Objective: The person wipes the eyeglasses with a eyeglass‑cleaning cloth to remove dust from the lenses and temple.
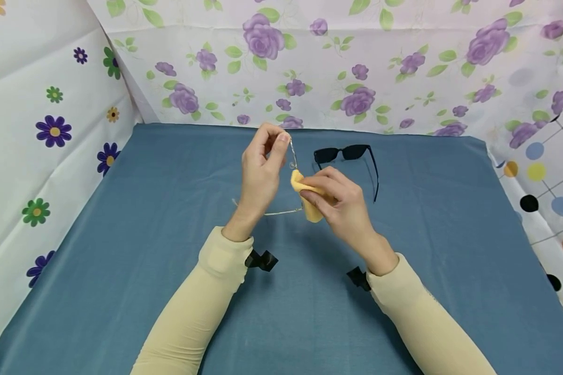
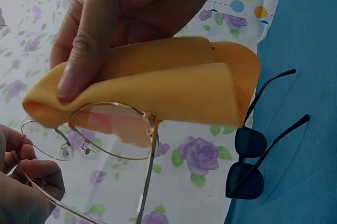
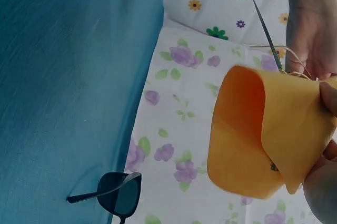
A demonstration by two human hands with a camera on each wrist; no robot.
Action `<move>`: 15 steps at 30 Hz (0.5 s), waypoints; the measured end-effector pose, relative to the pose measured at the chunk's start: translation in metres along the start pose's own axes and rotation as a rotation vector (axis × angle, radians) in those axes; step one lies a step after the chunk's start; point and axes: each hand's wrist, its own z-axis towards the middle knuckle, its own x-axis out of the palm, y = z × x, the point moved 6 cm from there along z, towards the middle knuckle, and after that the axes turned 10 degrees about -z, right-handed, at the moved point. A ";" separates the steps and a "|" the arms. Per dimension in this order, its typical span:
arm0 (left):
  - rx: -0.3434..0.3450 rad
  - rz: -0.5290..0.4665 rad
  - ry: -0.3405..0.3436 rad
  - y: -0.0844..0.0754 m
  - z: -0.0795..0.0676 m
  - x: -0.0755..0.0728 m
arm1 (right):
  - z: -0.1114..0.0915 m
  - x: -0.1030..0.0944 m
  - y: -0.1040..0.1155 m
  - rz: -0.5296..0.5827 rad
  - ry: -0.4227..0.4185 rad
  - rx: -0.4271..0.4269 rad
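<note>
Thin gold-rimmed eyeglasses (image 2: 148,174) are held up above the table between the two hands. My left hand (image 1: 261,164) pinches their frame near the far end, with fingertips and thumb together. A yellow cleaning cloth (image 2: 174,89) is folded over one lens, and my right hand (image 1: 340,200) pinches the cloth there between thumb and fingers. Below the cloth in the left wrist view, part of that lens shows through its rim. In the right wrist view the cloth hides most of the eyeglasses, while one temple sticks out above it.
Black sunglasses (image 1: 354,152) with unfolded temples rest on the blue tablecloth (image 1: 169,182), just beyond my right hand. Behind the table's far edge hangs a white sheet with purple flowers (image 1: 309,57). Patterned sheets also stand at the left and right sides.
</note>
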 end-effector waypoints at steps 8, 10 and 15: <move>0.004 -0.038 -0.039 -0.004 0.005 -0.010 | -0.004 0.007 0.005 -0.167 0.039 -0.177; 0.003 -0.052 -0.053 -0.004 0.007 -0.014 | -0.004 0.008 0.005 -0.177 0.051 -0.194; 0.018 -0.098 -0.080 -0.007 0.010 -0.024 | -0.005 0.010 0.004 -0.167 0.073 -0.199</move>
